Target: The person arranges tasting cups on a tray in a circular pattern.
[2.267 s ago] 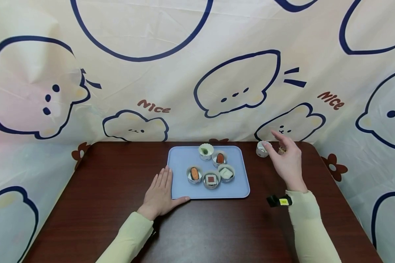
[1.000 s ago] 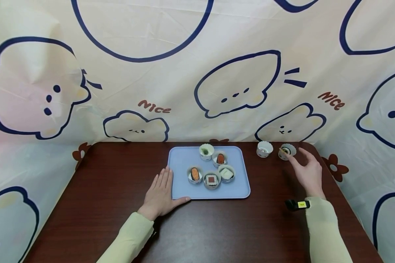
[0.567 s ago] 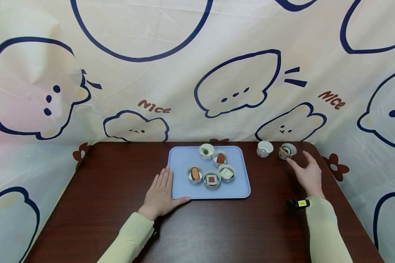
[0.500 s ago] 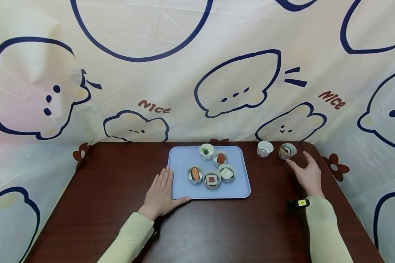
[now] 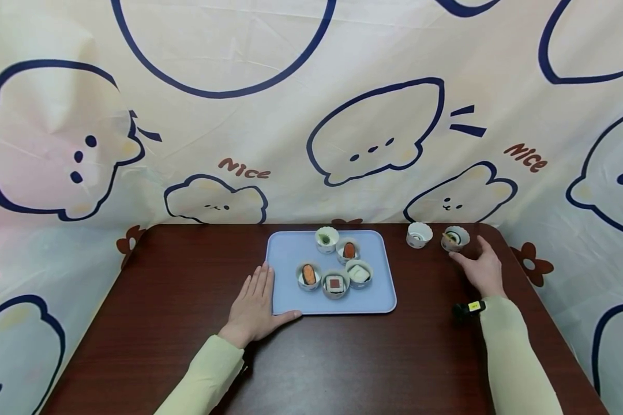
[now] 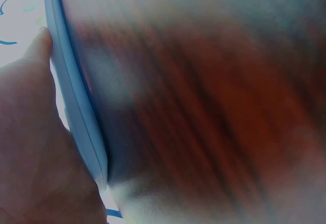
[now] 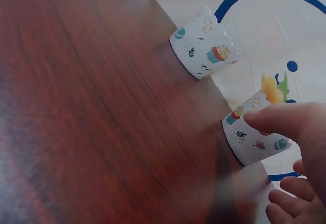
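Note:
My left hand lies flat with straight fingers along the left edge of the blue tray, its thumb by the front edge. My right hand is at the far right paper cup. Its thumb is against or just in front of the printed wall, and the index finger stands apart to the cup's right. That cup holds a small round piece with a dark ring; something yellow and green sticks above the rim. Left of it stands a white paper cup, with what seems only its white inside showing.
Several paper cups with small sushi-like pieces stand on the tray: one green, one red-brown, one orange, one with a brown square, one white. A printed cloth hangs behind the dark wooden table.
My right hand has moved right, from the white cup to the far right cup. Its thumb has since shifted lower, from the rim to the cup's front. The left hand stays put.

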`<state>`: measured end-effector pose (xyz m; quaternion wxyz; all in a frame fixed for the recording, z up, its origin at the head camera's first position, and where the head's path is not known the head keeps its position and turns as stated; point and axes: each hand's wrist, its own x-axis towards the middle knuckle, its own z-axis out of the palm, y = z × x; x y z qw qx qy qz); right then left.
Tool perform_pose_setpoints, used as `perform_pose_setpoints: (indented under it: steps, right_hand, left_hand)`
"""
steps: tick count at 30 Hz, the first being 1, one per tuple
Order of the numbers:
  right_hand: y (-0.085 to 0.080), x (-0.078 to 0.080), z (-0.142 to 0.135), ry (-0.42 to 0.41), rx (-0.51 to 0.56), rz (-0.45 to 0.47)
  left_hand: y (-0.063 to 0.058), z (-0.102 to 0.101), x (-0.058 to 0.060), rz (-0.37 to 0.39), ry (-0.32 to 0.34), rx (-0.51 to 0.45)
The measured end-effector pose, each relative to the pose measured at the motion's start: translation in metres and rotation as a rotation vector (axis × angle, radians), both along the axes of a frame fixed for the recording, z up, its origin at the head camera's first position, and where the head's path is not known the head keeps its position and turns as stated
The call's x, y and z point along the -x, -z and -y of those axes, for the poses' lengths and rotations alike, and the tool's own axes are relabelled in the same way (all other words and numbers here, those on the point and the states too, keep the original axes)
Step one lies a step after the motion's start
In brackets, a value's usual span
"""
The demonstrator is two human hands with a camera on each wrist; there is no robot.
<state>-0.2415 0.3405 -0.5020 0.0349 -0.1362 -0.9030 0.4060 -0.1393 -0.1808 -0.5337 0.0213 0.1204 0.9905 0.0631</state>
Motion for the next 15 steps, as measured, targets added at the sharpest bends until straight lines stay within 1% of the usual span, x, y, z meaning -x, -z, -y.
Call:
perform_pose_setpoints:
  steps: [5,6,8,12,15]
  right_hand:
    - [0.003,0.011,-0.001,-0.021,-0.007,-0.015]
    - [0.004,0.013,-0.001,-0.024,-0.005,-0.018]
    - [0.004,0.016,-0.001,-0.032,-0.004,-0.026]
    - [0.001,0.02,0.002,-0.04,-0.011,-0.046]
    - [-0.001,0.022,0.005,-0.045,-0.03,-0.059]
  left_hand:
    - [-0.002,-0.001,-0.001,0.006,-0.004,0.001]
    - [-0.004,-0.002,-0.002,0.008,-0.005,0.006]
    - [-0.007,-0.002,-0.003,0.01,-0.002,-0.014]
    - [-0.013,-0.003,-0.005,0.023,0.0,-0.026]
    - [-0.014,-0.004,-0.005,0.023,-0.003,-0.018]
